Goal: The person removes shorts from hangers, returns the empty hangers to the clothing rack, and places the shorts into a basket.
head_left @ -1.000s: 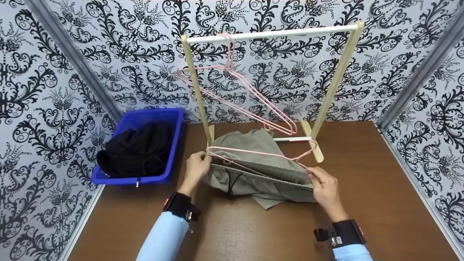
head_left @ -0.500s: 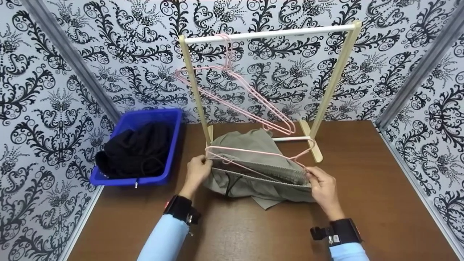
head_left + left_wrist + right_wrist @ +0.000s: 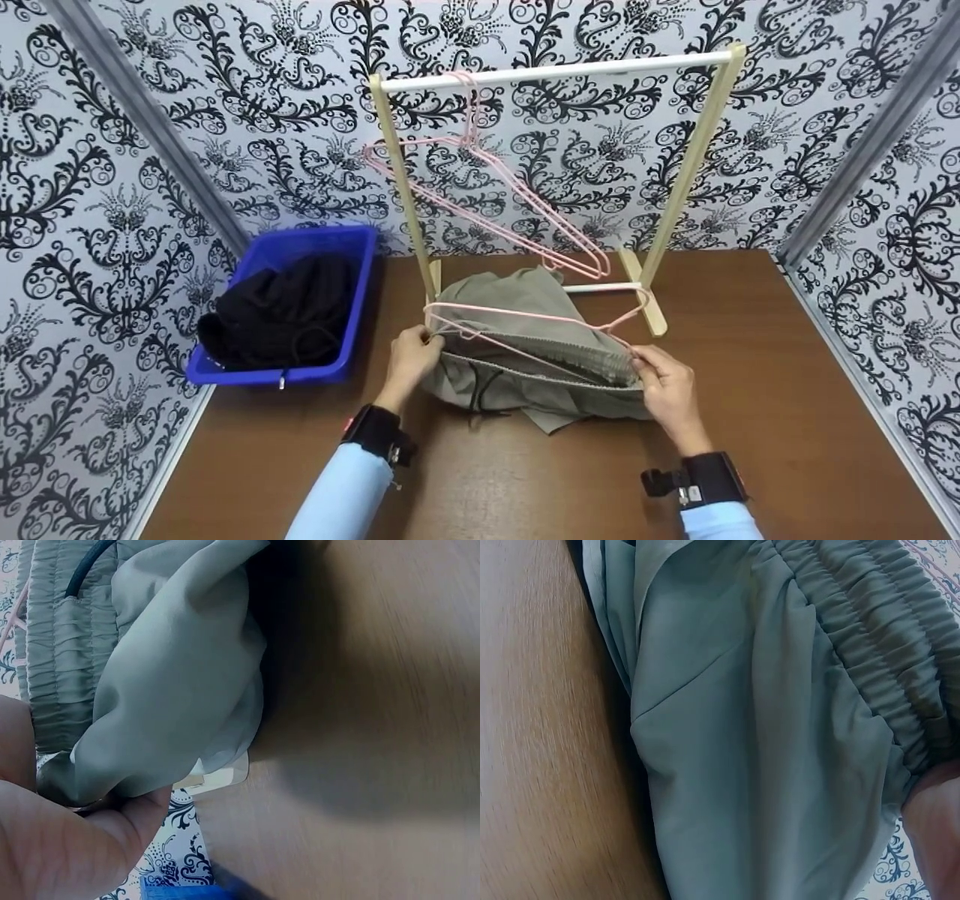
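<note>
Grey-green shorts [image 3: 525,394] with a gathered elastic waistband and a dark drawstring [image 3: 484,390] lie bunched on the table, waist opening facing up. A pink hanger [image 3: 517,312] slants over the opening, its lower bar running down inside the waistband and its hook curving at the right. My left hand [image 3: 411,360] pinches the left end of the waistband, just below the hanger's left corner. At the other end my right hand [image 3: 667,386] pinches the waistband where the hanger's right arm meets the fingers. Both wrist views show the ruched waistband [image 3: 64,667] close to the hand.
A wood-and-white clothes rack [image 3: 559,71] stands behind the shorts, with pink hangers [image 3: 536,210] on its rail. To the left, a blue basket [image 3: 364,300] holds black clothing [image 3: 281,315]. Patterned walls enclose the brown table [image 3: 765,390].
My left hand has shifted slightly down and to the right. The waist opening gapes a little wider, and the drawstring has dropped forward. My right hand has barely moved.
</note>
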`<state>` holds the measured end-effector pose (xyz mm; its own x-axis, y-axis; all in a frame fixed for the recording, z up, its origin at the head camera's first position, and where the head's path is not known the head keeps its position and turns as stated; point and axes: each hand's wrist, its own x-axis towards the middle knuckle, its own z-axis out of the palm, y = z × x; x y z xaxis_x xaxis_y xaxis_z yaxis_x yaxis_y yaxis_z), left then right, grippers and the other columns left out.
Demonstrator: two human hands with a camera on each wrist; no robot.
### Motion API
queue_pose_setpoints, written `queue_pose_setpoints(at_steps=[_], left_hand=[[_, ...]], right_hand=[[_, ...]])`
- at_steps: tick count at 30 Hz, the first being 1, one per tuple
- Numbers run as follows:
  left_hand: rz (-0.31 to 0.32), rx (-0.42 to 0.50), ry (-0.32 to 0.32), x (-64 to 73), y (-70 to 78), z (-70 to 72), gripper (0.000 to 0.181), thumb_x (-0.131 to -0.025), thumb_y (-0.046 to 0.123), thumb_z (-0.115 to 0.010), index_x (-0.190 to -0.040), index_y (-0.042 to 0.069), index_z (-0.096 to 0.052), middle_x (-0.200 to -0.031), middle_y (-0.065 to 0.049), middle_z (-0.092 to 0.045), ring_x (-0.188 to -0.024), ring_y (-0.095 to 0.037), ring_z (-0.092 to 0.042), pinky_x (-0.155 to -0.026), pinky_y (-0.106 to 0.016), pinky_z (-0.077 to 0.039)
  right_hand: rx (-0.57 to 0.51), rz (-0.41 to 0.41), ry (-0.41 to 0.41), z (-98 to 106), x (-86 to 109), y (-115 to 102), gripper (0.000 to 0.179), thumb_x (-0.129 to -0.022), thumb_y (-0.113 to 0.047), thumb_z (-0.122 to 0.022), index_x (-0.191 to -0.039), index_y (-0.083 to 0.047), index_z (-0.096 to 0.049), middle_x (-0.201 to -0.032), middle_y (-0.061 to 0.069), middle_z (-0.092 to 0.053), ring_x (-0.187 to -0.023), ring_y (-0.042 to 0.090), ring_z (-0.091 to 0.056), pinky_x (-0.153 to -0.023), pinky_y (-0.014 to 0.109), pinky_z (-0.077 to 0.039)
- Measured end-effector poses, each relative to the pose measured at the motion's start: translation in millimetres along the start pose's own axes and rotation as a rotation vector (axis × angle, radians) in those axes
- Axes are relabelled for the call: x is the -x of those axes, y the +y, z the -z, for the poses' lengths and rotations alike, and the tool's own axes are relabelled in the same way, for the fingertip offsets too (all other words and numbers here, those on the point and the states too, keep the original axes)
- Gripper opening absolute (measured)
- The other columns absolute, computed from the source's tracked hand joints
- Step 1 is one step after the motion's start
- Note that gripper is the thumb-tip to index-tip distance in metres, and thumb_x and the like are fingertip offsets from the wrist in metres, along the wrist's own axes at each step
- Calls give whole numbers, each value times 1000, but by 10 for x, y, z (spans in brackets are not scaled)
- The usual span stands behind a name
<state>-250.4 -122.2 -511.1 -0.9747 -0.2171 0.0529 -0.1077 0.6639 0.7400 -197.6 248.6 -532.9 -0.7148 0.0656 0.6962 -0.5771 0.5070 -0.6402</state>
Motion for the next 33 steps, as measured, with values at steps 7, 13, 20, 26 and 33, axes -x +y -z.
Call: queue_pose_setpoints(at_steps=[7,13,20,26,33], left_hand=[[14,-5,6,-8,-21,-48,16,-87,17,-64,-73,9,-60,-74,-6,-60,-74,-25,-55,-63,-35,-42],[14,-7,-1,-47,-18,-115,17,-88,17,-64,-75,7,-59,-75,-8,-59,-74,-26,-54,-63,-37,-42],[33,-7,-28,-110,17,-198,19,-88,18,-64,-74,10,-54,-76,-7,-56,-76,-27,-53,-65,-40,-44],[-1,55,-60,-116,5,-240,31,-93,26,-70,-108,-1,-69,-111,-26,-71,-107,-44,-67,-91,-55,-52],[-54,153,-73,-101,-11,-256,48,-92,23,-75,-127,-6,-61,-123,-34,-65,-117,-50,-62,-98,-59,-50]], right_hand=[[7,-11,-18,-4,33,104,17,-86,16,-69,-93,2,-76,-73,8,-66,-65,1,-52,-60,12,-40],[8,-1,-10,-14,28,108,17,-85,17,-69,-93,3,-76,-73,9,-65,-65,1,-52,-61,12,-40],[9,0,-8,-20,26,88,17,-85,17,-70,-93,2,-76,-73,8,-65,-65,2,-52,-61,12,-40],[4,-11,-18,-20,27,84,18,-85,17,-70,-93,2,-76,-73,8,-65,-66,2,-52,-61,13,-40],[3,-15,-22,-10,33,91,19,-85,18,-69,-95,4,-76,-78,10,-69,-67,2,-54,-62,11,-41]])
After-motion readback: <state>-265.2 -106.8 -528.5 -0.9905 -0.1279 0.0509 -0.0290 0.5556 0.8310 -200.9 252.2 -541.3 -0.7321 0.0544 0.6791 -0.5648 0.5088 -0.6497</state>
